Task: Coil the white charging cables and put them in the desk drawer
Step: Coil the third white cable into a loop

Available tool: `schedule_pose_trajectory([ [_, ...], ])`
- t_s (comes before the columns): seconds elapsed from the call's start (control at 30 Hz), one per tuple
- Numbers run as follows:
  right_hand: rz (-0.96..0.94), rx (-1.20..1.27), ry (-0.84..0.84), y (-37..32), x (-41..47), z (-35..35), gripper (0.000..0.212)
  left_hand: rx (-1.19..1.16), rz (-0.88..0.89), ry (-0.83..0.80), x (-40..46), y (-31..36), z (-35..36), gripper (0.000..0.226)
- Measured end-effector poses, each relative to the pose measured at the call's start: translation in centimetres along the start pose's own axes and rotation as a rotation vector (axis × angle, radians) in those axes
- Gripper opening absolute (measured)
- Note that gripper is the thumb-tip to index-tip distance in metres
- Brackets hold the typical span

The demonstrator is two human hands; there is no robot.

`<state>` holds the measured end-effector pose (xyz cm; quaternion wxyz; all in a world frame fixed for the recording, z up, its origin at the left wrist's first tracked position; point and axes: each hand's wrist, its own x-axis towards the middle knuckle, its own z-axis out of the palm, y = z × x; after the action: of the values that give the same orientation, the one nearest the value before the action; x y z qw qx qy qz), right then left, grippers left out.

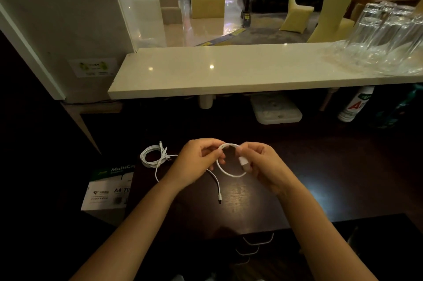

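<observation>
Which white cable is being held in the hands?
The cable looped between the left hand and right hand, the held cable. The other cable lies bundled on the desk, untouched, to the left.

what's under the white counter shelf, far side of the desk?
Under the white counter shelf: a white lidded container, a white bottle with green-and-red label, and a short white post. Everything else there sits in deep shadow and cannot be made out.

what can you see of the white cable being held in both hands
The white cable is thin and smooth, bent into one loop above the dark desk. The left hand pinches the loop's left side; the right hand grips its white plug end. A loose tail hangs down, its small connector near the desk.
</observation>
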<state>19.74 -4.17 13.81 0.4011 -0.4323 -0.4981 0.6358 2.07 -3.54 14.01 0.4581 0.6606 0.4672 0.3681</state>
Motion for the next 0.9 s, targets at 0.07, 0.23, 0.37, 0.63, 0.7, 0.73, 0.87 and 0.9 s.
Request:
schedule_pose_trajectory([
  [0.07,0.029,0.134,0.023,0.2,0.2,-0.1,0.032,0.024,0.019,-0.034,-0.1,0.2,0.0,0.024],
  [0.23,-0.055,0.153,-0.113,0.2,-0.2,-0.7,0.014,0.047,-0.022,-0.008,0.0,0.4,0.3,0.027],
  [0.37,-0.234,-0.306,0.194,0.1,-0.4,0.2,0.014,-0.038,-0.081,-0.046,-0.1,0.8,0.6,0.026],
  [0.63,-0.295,-0.181,0.303,-0.4,-0.9,-0.4,0.011,-0.057,-0.109,-0.183,-0.7,1.4,1.1,0.028],
  [0.7,-0.251,-0.219,0.252,-0.5,-1.1,-0.9,0.007,-0.038,-0.112,-0.163,-0.8,1.2,1.1,0.028],
  [0.73,-0.227,-0.271,0.215,-0.8,-1.3,-1.2,0.006,-0.041,-0.124,-0.149,-0.8,1.2,1.0,0.027],
  [0.87,-0.224,-0.563,0.103,-2.2,-1.6,-2.3,0.011,-0.025,-0.156,-0.159,-0.9,1.3,0.7,0.025],
  [0.9,-0.246,-0.656,0.094,-2.5,-1.5,-2.3,0.013,-0.028,-0.151,-0.167,-0.9,1.5,0.8,0.025],
])
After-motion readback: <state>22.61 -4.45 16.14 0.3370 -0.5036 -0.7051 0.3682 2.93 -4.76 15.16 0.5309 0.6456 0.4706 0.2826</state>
